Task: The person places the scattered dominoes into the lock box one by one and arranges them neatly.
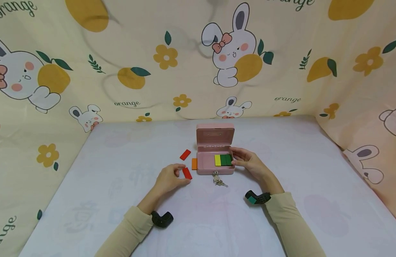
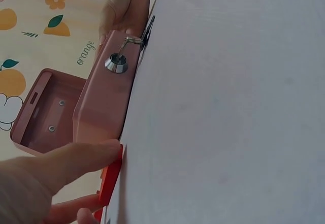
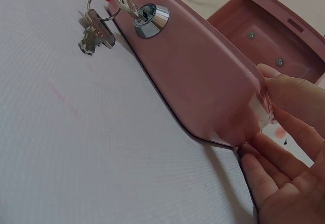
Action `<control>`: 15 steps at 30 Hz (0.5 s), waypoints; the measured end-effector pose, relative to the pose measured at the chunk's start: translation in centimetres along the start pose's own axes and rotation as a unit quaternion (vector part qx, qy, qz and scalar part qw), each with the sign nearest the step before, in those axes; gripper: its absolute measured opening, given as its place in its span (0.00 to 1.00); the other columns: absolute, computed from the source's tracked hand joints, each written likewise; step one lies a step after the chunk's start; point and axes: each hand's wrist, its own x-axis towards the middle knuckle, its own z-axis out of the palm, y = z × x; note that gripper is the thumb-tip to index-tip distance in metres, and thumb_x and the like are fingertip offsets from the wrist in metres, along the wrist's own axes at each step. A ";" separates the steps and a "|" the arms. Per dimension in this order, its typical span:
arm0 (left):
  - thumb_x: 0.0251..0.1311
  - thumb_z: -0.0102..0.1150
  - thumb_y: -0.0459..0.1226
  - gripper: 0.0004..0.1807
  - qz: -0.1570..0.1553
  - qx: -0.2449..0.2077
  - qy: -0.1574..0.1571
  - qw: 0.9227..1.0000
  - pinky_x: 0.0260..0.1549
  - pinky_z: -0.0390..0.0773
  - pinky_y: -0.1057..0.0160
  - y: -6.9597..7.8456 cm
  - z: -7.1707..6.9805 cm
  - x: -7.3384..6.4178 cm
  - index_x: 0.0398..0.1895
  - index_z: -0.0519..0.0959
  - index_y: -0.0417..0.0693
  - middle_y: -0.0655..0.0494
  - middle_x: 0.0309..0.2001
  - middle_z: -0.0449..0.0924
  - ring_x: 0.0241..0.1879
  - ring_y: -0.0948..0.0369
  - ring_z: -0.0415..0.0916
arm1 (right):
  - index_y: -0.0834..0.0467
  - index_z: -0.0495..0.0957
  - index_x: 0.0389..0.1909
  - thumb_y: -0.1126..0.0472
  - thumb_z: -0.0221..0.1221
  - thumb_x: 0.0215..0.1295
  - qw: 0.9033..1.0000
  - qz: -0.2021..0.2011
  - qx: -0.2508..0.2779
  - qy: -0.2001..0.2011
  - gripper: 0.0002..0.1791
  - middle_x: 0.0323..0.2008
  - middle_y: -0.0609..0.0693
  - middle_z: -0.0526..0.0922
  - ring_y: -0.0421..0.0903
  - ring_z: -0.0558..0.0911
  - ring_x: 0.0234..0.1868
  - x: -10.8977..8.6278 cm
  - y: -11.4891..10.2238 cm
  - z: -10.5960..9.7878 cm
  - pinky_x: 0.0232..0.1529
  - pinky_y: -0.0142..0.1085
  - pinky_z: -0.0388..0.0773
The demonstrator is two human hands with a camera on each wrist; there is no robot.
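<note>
My left hand (image 1: 169, 178) pinches a red block (image 1: 186, 173) between thumb and fingers, low over the table just left of a pink metal cash box (image 1: 205, 171). In the left wrist view, the thumb presses one end of that red block (image 2: 111, 181). The box lid (image 1: 215, 136) stands open. Inside, at the right, one yellow block (image 1: 217, 160) lies beside green blocks (image 1: 226, 160). At the box's right end, my right hand (image 1: 254, 166) holds the side, its thumb at the rim; the right wrist view shows its fingers (image 3: 284, 158) along the outer wall.
Another red block (image 1: 185, 154) lies left of the box. An orange block (image 1: 194, 164) stands against the box's left wall. Keys (image 1: 219, 181) hang from the front lock (image 3: 151, 21). A printed cloth (image 1: 185, 71) rises behind the white-covered table (image 1: 136, 142).
</note>
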 end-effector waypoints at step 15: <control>0.47 0.74 0.39 0.23 0.003 0.002 0.008 1.000 0.28 0.60 0.67 -0.1 -0.1 0.2 0.48 0.81 0.44 0.57 0.25 0.66 0.27 0.61 0.62 | 0.67 0.58 0.70 0.67 0.61 0.62 1.000 0.006 -0.011 0.001 0.37 0.72 0.65 0.58 0.33 0.69 0.66 0.0 -0.1 0.0 0.57 0.16 0.68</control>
